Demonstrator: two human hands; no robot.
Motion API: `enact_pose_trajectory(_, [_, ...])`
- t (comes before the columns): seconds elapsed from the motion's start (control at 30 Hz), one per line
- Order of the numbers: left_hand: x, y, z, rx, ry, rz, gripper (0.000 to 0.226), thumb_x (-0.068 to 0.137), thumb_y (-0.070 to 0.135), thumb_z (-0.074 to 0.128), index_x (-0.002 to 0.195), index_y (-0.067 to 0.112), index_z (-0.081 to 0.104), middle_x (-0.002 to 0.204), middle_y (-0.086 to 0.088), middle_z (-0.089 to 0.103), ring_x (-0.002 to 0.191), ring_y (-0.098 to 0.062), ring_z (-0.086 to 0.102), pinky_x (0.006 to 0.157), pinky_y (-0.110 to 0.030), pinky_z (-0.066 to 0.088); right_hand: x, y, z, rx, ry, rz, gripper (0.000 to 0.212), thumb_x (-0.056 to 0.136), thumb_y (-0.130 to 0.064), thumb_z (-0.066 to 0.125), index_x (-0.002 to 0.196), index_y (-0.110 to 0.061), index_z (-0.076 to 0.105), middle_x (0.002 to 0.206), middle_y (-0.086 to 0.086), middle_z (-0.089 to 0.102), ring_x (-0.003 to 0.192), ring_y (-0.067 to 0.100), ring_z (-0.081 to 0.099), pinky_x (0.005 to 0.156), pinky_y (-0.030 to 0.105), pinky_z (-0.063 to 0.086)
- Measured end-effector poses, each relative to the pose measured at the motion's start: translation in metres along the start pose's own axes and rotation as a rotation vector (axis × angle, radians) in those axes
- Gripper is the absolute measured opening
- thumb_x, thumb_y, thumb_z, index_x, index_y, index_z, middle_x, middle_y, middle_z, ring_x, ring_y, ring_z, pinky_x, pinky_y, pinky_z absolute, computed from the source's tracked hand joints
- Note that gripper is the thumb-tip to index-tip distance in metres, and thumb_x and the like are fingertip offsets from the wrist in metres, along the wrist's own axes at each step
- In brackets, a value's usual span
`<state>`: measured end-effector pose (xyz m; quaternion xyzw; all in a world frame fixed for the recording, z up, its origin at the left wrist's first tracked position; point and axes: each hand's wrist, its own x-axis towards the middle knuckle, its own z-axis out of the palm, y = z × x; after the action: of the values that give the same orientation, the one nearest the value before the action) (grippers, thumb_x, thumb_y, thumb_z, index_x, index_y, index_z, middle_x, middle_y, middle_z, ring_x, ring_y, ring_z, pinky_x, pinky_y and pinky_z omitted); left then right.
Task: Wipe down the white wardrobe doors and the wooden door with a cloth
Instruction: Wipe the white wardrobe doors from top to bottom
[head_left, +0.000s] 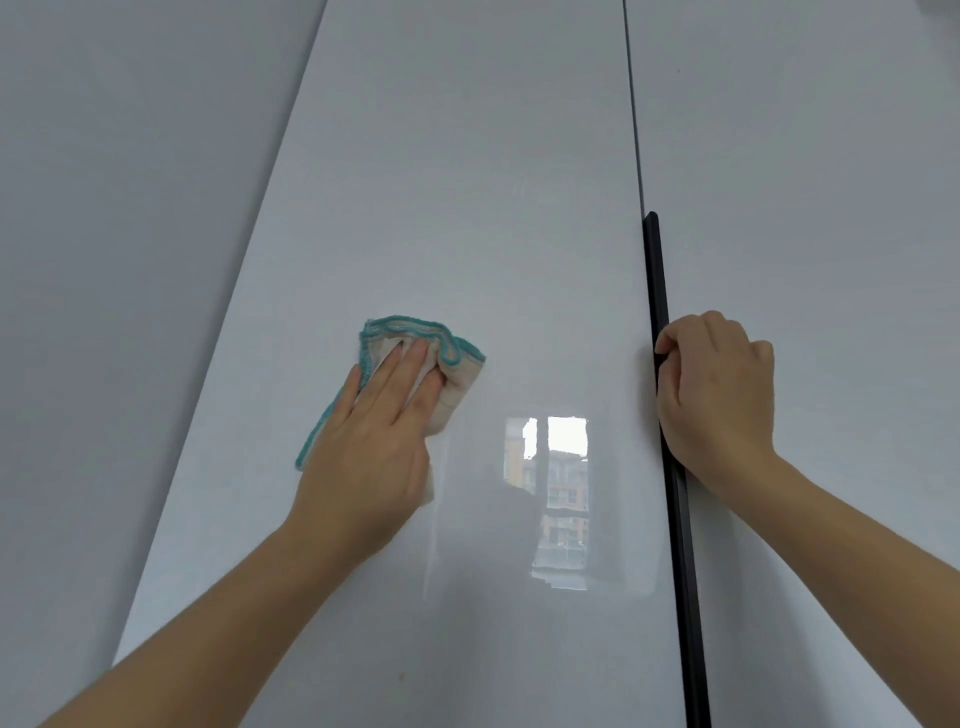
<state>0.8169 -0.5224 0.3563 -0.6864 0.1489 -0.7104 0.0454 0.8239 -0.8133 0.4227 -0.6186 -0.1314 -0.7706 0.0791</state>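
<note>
A person's left hand (374, 441), fingers straight and close together, presses a crumpled beige cloth (457, 389) with teal edging flat against a glossy white wardrobe door (467, 208), left of centre. The right hand (722, 395) curls round the black handle (657, 280) on the door's right edge, beside a neighbouring door (805, 208). Bare panel lies above the cloth. The palm hides part of the cloth, and the handle hides the right fingertips.
</note>
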Motion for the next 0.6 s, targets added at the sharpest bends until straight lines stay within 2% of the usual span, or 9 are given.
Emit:
enact_pose_trajectory(0.17, [-0.017,-0.032,-0.008,0.036,0.011,-0.123,0.061,0.086,0.005,0.033,0.147,0.004,0.037,0.157,-0.012,0.028,0.146,-0.027,0.023,0.119,-0.047,0.015,0.001,-0.002,0.000,-0.046,-0.002,-0.053,0.019,0.086,-0.004,0.038,0.090,-0.011,0.055,0.081,0.002,0.050,0.075,0.025,0.044,0.071,0.030,0.018])
enact_pose_trajectory(0.3, [-0.018,-0.050,-0.015,0.097,0.005,-0.216,0.058,0.089,0.010,0.028,0.147,0.004,0.033,0.158,-0.016,0.024,0.147,-0.033,0.021,0.120,-0.048,0.011,0.000,0.000,0.000,-0.068,-0.016,-0.059,0.017,0.087,0.004,0.048,0.091,-0.009,0.057,0.082,0.005,0.051,0.075,0.027,0.046,0.073,0.029,0.016])
enact_pose_trajectory(0.5, [-0.009,-0.074,-0.015,0.109,0.036,-0.255,0.054,0.089,0.005,0.030,0.142,-0.005,0.038,0.153,-0.028,0.027,0.143,-0.042,0.024,0.118,-0.053,0.016,0.001,0.000,0.000,-0.071,-0.039,-0.094,0.024,0.087,-0.010,0.034,0.092,-0.010,0.057,0.084,0.006,0.053,0.077,0.029,0.047,0.074,0.032,0.019])
enact_pose_trajectory(0.6, [-0.005,-0.086,-0.018,0.106,0.061,-0.313,0.057,0.087,0.009,0.025,0.141,-0.006,0.038,0.152,-0.029,0.028,0.143,-0.042,0.024,0.119,-0.053,0.014,-0.001,-0.001,-0.001,-0.053,-0.040,-0.074,0.026,0.087,-0.012,0.031,0.092,-0.010,0.056,0.084,0.006,0.053,0.076,0.029,0.047,0.074,0.033,0.020])
